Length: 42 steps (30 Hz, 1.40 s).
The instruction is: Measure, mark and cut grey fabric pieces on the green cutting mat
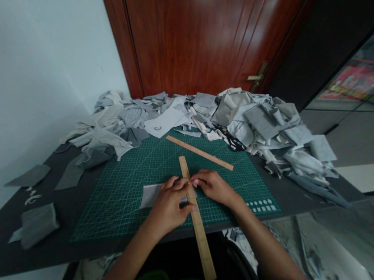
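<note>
A long wooden ruler point(203, 242) lies lengthwise over a piece of light grey fabric point(150, 195), and its near end juts past the table edge. My left hand point(171, 205) rests on the fabric, with fingertips and thumb pressed on the ruler, holding it down. On the ruler's other side, my right hand point(215, 187) has its thumb and fingers pinched together at the ruler's right edge. What those fingertips hold, if anything, is too small to tell. Under the fabric is a green cutting mat point(114, 212) with a printed grid.
A second wooden ruler point(200, 152) lies slanted farther back on the mat. Heaps of grey and white fabric scraps point(263, 121) line the back and right of the table. To the left are a folded grey cloth point(39, 224) and loose pieces. Behind stands a wooden door point(188, 35).
</note>
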Tool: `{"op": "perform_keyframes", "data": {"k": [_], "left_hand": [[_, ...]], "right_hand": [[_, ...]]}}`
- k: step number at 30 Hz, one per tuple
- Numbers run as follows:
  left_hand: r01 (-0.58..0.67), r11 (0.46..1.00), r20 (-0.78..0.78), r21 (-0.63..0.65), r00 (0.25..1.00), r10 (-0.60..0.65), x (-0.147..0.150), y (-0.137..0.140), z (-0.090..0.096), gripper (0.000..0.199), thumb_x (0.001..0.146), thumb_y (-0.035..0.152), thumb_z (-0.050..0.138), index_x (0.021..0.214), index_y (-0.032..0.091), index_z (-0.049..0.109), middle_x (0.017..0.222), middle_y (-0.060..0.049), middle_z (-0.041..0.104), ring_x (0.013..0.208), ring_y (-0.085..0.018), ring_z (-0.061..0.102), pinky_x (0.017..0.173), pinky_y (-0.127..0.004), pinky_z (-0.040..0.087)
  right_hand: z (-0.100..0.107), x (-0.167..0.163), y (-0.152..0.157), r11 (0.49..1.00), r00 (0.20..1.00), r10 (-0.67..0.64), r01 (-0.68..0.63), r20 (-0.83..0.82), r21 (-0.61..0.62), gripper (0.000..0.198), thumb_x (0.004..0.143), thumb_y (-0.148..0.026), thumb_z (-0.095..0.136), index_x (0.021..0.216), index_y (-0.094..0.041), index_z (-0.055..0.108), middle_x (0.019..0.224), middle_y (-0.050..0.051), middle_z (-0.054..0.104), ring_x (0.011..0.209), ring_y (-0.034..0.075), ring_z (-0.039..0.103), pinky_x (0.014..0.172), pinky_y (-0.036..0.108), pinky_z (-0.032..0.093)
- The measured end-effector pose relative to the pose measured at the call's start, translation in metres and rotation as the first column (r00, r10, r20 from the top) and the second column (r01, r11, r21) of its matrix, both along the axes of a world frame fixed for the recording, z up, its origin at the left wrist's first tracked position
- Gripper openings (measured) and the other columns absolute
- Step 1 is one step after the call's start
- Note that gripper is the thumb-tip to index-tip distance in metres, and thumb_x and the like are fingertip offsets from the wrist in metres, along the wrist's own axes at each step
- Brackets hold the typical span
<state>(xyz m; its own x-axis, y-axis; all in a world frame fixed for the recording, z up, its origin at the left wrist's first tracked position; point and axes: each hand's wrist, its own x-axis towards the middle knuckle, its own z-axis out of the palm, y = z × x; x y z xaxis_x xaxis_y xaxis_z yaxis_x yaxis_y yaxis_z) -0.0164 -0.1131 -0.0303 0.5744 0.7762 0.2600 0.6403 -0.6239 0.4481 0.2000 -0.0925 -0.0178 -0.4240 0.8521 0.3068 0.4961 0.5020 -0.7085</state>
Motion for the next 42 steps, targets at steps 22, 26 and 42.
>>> {"op": "perform_keyframes", "data": {"k": [22,26,42], "left_hand": [[0.021,1.0,0.009,0.015,1.0,-0.021,0.0,0.0,0.004,0.056,0.082,0.025,0.082,0.135,0.029,0.066,0.141,-0.004,0.065,0.132,-0.034,0.051,0.108,-0.052,0.046],[0.019,1.0,0.012,0.023,1.0,-0.019,0.0,0.0,0.002,0.052,0.082,0.024,0.082,0.133,0.03,0.067,0.141,-0.003,0.064,0.133,-0.034,0.05,0.11,-0.053,0.045],[0.014,1.0,-0.028,-0.009,0.999,-0.014,0.001,-0.001,0.006,0.048,0.08,0.025,0.085,0.125,0.025,0.07,0.142,-0.006,0.063,0.134,-0.035,0.048,0.11,-0.053,0.045]], "right_hand": [[-0.003,-0.005,0.002,0.993,0.993,-0.115,0.114,-0.019,-0.035,0.024,0.094,-0.006,0.061,0.082,-0.022,0.075,0.085,0.003,0.079,0.083,0.02,0.073,0.08,0.029,0.05],[-0.003,-0.007,-0.005,0.989,0.989,-0.146,0.146,-0.014,-0.026,0.024,0.093,-0.005,0.06,0.083,-0.022,0.074,0.085,0.003,0.079,0.083,0.02,0.073,0.08,0.029,0.051],[-0.01,-0.014,-0.02,0.963,0.958,-0.258,0.266,0.125,-0.053,0.024,0.097,-0.009,0.056,0.089,-0.025,0.072,0.088,0.004,0.079,0.082,0.023,0.073,0.075,0.03,0.048]]}}
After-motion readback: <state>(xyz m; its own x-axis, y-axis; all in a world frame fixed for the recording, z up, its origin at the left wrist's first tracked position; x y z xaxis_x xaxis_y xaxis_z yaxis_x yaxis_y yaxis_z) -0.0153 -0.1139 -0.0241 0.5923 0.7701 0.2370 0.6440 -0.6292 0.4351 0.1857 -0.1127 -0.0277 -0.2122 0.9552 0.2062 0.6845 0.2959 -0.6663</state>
